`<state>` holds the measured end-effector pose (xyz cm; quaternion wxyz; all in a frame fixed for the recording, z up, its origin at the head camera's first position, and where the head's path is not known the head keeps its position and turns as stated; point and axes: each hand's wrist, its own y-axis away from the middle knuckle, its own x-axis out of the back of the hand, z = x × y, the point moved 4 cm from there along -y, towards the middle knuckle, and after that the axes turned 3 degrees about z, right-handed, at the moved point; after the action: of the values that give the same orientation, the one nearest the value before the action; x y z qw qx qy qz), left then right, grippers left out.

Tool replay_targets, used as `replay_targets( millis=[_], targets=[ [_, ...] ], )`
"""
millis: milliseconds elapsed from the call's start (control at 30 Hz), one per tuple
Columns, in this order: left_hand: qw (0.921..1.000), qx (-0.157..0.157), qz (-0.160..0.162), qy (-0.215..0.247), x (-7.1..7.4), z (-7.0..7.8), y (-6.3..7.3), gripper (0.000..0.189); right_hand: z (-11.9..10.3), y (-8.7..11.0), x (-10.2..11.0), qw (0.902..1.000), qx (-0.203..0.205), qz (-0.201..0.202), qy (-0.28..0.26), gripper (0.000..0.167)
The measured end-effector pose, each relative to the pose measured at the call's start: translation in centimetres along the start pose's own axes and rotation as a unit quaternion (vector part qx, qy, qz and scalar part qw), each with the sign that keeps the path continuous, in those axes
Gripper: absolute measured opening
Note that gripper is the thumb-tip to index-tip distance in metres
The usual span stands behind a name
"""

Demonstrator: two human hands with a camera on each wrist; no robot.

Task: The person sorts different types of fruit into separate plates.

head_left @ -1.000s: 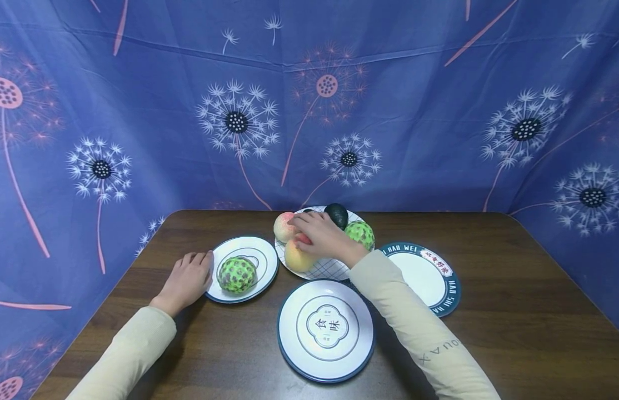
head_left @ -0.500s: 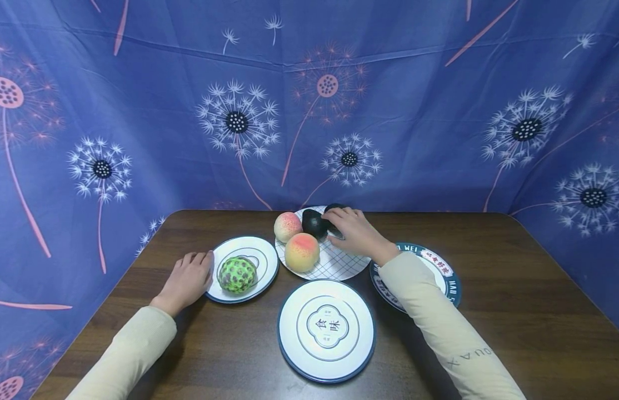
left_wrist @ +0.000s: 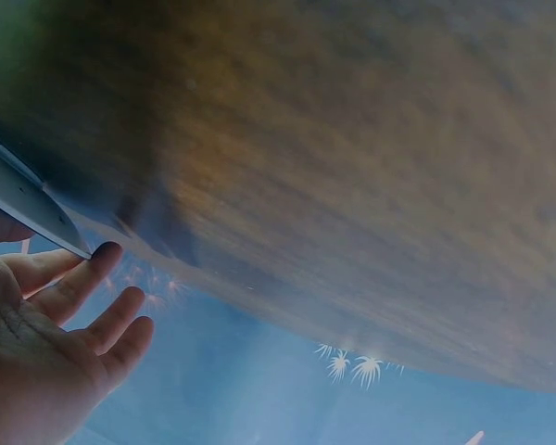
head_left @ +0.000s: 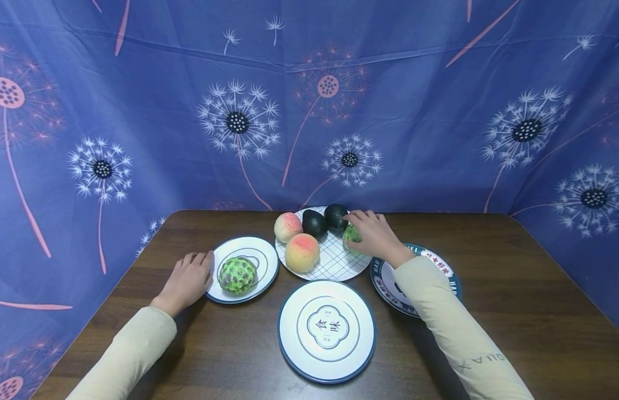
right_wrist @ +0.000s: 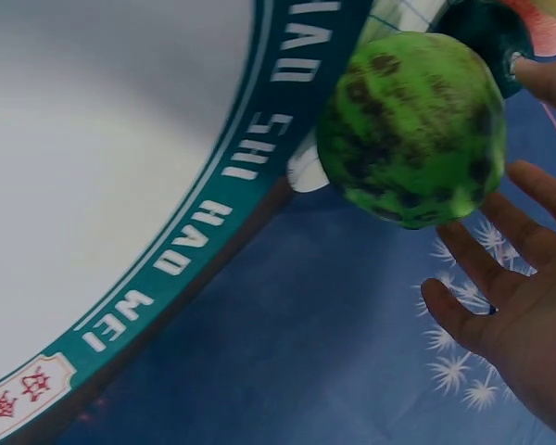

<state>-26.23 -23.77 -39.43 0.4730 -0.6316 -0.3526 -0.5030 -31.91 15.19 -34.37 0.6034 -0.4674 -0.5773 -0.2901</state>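
Note:
My left hand point(head_left: 185, 279) rests at the left rim of a white plate point(head_left: 263, 282) with a dark blue edge; in the left wrist view its fingertips point(left_wrist: 104, 255) are at the rim, fingers loosely bent. A green, dark-spotted round fruit point(head_left: 237, 274) lies on that plate. My right hand point(head_left: 377, 236) reaches over the right side of the checked plate point(head_left: 334, 266), beside a second green, dark-spotted round fruit point(right_wrist: 412, 130). In the right wrist view its fingers are spread, with fingertips right at the fruit's side. The hand partly hides this fruit in the head view.
Two peaches point(head_left: 301, 253) and two avocados point(head_left: 315, 224) share the checked plate. Nearer me stands a stack of white blue-rimmed plates point(head_left: 327, 355). A teal-rimmed plate point(head_left: 454, 283) lies at right, partly under my right sleeve. A blue dandelion-print cloth point(head_left: 414, 139) hangs behind the table point(head_left: 534, 300).
My right hand has moved right, from over the peaches past the avocados to the green spotted fruit, uncovering the peaches and avocados. The left hand has stayed at its plate.

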Motion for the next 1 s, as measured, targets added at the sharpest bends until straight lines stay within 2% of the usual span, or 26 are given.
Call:
replay_targets(
  millis=[467, 700, 1000],
  targets=[
    [1.0, -0.001, 0.001, 0.0, -0.1, -0.1, 0.0, 0.048, 1.2, 0.6, -1.2, 0.9991, -0.034, -0.026, 0.001, 0.076],
    [1.0, -0.002, 0.002, 0.002, -0.1, -0.1, 0.0, 0.048, 1.4, 0.7, -1.6, 0.9979, -0.047, -0.042, -0.017, 0.077],
    [1.0, -0.003, 0.008, 0.004, -0.2, -0.2, 0.0, 0.048, 1.5, 0.7, -1.7, 0.9977, -0.047, -0.04, -0.026, 0.077]
  ],
)
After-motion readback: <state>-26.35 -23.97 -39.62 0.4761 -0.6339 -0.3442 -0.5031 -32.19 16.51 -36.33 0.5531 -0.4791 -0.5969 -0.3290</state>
